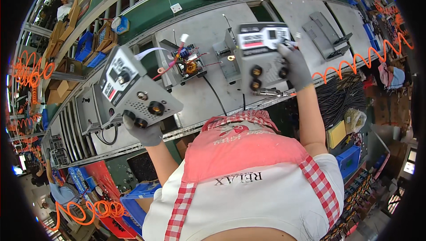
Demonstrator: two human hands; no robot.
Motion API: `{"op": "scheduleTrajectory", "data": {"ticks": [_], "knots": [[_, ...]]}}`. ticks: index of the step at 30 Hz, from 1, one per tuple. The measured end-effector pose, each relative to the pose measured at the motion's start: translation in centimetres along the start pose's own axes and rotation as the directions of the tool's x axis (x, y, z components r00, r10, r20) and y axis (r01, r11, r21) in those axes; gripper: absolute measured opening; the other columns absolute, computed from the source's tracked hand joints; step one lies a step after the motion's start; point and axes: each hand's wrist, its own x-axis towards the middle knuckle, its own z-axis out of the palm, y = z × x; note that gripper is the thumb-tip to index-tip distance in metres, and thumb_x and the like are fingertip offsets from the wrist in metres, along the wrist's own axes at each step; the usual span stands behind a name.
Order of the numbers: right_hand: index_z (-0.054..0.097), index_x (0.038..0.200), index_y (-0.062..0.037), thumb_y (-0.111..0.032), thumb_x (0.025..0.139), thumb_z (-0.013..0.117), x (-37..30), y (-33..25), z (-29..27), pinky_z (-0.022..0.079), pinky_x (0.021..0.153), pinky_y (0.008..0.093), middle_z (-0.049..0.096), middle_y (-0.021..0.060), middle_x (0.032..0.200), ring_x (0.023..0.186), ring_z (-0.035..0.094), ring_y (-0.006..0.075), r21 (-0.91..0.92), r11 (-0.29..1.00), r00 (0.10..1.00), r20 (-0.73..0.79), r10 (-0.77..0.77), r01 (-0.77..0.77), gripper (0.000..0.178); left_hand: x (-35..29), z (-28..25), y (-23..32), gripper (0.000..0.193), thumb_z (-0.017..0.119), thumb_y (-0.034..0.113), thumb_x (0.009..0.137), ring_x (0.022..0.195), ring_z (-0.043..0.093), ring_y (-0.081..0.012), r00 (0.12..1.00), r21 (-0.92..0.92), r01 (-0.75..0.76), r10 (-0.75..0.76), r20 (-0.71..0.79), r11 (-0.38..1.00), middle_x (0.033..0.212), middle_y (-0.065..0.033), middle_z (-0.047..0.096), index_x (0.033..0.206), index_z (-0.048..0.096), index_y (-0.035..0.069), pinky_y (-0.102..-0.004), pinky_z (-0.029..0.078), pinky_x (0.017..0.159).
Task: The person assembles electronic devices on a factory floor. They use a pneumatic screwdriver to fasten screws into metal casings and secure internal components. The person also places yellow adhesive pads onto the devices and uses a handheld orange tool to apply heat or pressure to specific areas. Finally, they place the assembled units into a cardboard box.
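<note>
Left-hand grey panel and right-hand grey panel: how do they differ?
The left-hand panel tilts diagonally; the right-hand panel sits nearly square in view. The left hand grips the left-hand panel near its bottom; the right hand grips the right-hand panel at its right side. Both are grey, with black, white and red labels and round black sockets.

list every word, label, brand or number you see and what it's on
Wording not copied, only located:
Left grey panel, in the left hand: black-white-red label, fine print too small
Right grey panel, in the right hand: similar label, fine print too small
White shirt: large dark lettering, upside down
Pink apron: pale lettering, partly blurred
</note>
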Motion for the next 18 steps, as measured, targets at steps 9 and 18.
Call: {"op": "scheduleTrajectory", "data": {"ticks": [9,18], "knots": [[0.066,0.085,0.0009,-0.025,0.077,0.074,4.9,0.4,4.8,0.052,0.054,0.0294,0.066,0.0075,0.078,0.064,0.064,0.0150,-0.165,0.974,0.980,0.096,0.172,-0.155,0.028,-0.3,-1.9,-2.4,0.072,0.064,0.037,0.083,0.104,0.059,-0.0329,0.722,0.412,-0.682,0.648,0.242,0.604,0.126,-0.0234,0.048,0.136,0.029,0.004,-0.0384,0.055,0.080],[0.064,0.092,0.0029,-0.028,0.078,0.073,7.6,1.7,4.2,0.052,0.057,0.0267,0.067,0.0070,0.080,0.065,0.065,0.0144,-0.444,0.892,0.988,0.078,0.137,-0.088,0.035,0.1,-0.2,-2.8,0.055,0.057,0.054,0.081,0.064,0.063,-0.0225,0.991,-0.390,-0.010,-0.043,-0.128,0.921,0.081,-0.0105,0.064,0.112,0.055,0.009,-0.0339,0.053,0.050]]}}
